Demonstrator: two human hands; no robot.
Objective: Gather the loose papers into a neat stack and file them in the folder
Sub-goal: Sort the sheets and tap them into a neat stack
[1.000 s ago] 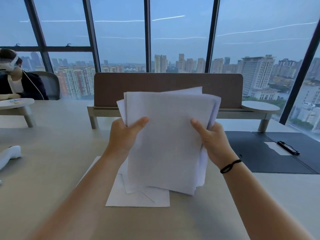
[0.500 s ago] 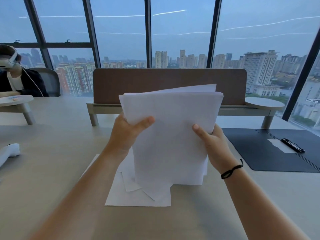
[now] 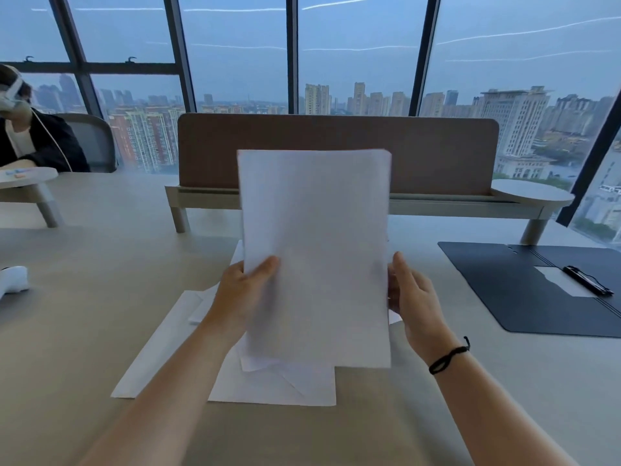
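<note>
I hold a stack of white papers [image 3: 316,250] upright in front of me, its bottom edge down by the sheets on the table. My left hand [image 3: 242,290] grips the stack's left edge, thumb on the front. My right hand [image 3: 411,297] holds the right edge, thumb forward and fingers behind the sheets. The stack's edges look nearly even. Several loose white sheets [image 3: 268,385] lie flat on the table under the stack. An open dark folder [image 3: 524,297] lies on the table to the right, with a black pen [image 3: 586,280] and a white slip on it.
A brown desk divider [image 3: 437,156] on a low shelf stands behind the papers. A white object [image 3: 13,279] lies at the table's left edge. Another person sits at the far left behind a small round shelf [image 3: 27,178]. Large windows fill the background.
The uneven, tilted bundle has been turned upright and its sheets squared together. Both hands have slid lower along the stack's side edges.
</note>
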